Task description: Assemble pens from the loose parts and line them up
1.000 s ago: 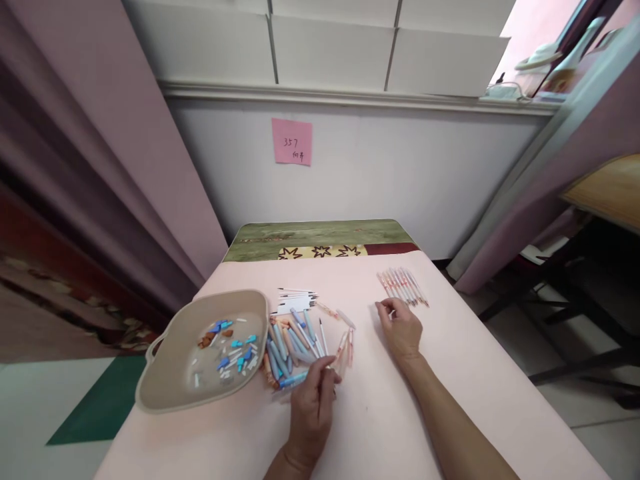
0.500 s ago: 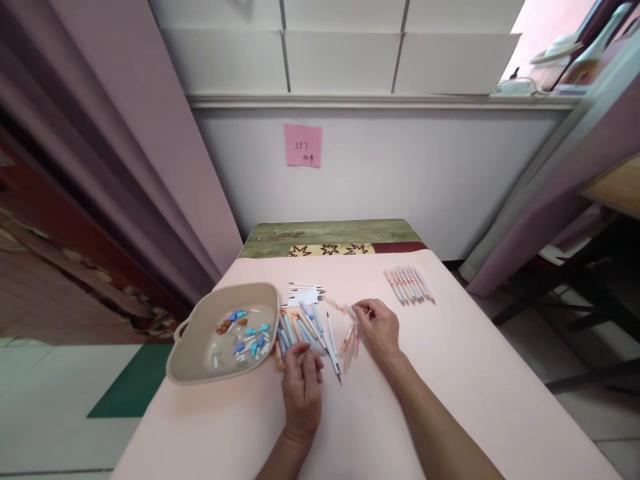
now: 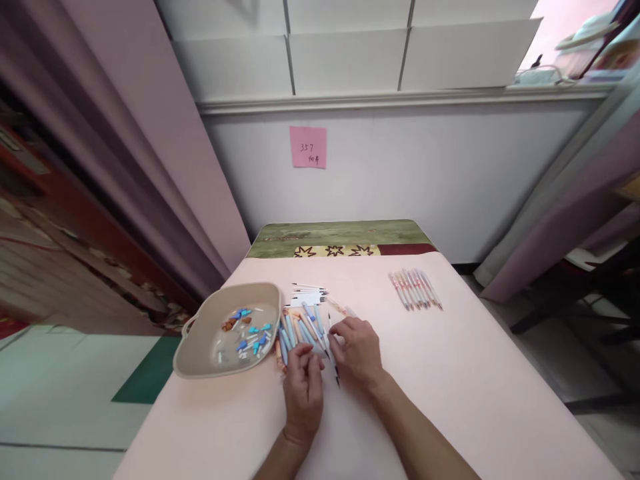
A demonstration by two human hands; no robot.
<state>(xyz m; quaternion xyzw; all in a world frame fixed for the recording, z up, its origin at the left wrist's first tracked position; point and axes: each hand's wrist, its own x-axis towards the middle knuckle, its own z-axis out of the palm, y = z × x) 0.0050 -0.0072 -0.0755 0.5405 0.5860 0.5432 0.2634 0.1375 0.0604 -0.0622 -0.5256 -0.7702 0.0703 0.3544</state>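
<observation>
Between the left hand and right hand lie slim white refills — dark-tipped; whether either hand grips anything, I cannot tell.

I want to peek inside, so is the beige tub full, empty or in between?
In between: the beige tub holds blue pieces, brown pieces and white bits, but much of its bottom is bare.
</observation>
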